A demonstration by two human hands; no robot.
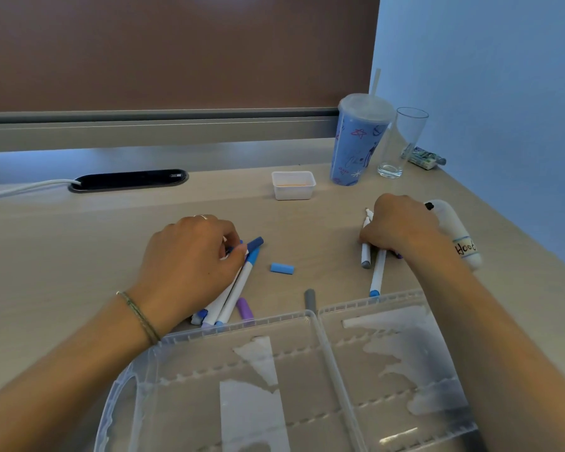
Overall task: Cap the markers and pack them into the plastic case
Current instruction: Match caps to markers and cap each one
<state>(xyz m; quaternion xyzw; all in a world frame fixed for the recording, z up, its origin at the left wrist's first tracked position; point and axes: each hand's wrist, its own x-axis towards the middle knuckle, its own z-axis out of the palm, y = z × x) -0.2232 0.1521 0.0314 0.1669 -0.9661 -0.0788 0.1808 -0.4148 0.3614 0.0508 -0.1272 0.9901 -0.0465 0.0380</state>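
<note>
The clear plastic case point(320, 324) lies open at the near edge of the desk, both halves without markers. My left hand point(190, 265) curls over a bunch of white markers point(238, 288) with blue and purple ends, fingers around their upper part. My right hand point(402, 226) grips several white markers point(377, 272), with grey and blue ends pointing toward me. Loose caps lie between the hands: a light blue cap point(282, 268), a purple cap point(244, 308) and a grey cap point(310, 300).
A small white tub point(293, 185), a blue lidded tumbler point(359, 141) with a straw and a clear glass point(400, 141) stand at the back. A white labelled bottle point(454, 233) lies right of my right hand. A cable slot point(128, 180) sits at back left.
</note>
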